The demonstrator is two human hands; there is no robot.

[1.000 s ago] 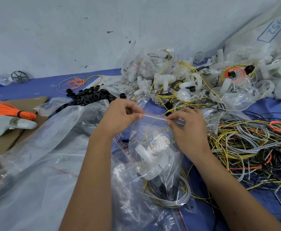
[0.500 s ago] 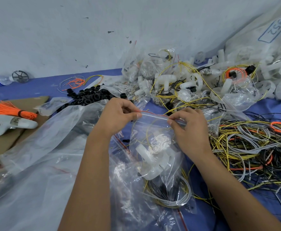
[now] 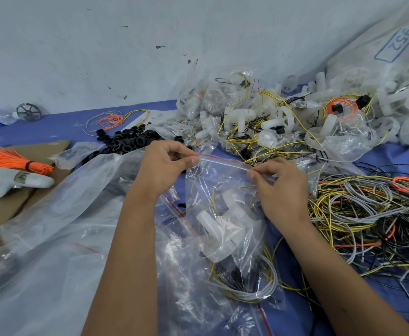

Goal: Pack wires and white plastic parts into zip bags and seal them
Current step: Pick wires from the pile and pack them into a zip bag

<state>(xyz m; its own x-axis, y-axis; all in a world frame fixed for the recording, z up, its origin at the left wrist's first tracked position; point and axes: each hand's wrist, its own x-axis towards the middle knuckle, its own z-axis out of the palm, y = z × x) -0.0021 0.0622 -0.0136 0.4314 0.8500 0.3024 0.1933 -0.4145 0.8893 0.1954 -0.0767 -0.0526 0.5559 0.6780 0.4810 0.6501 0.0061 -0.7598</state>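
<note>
Two hands pinching the red-lined top edge of one zip bag [image 3: 225, 214], held up between them: left hand [image 3: 161, 169] at the left end of the strip, right hand [image 3: 279, 187] at the right end, well apart. Inside the bag, below the hands, a white plastic part [image 3: 216, 235] and coiled wires [image 3: 249, 284]. Right of the right hand, a loose tangle of wires [image 3: 368, 214]. Beyond both hands, filled bags [image 3: 222, 100] heaped with white parts. Beyond the left hand, black rings [image 3: 128, 139].
</note>
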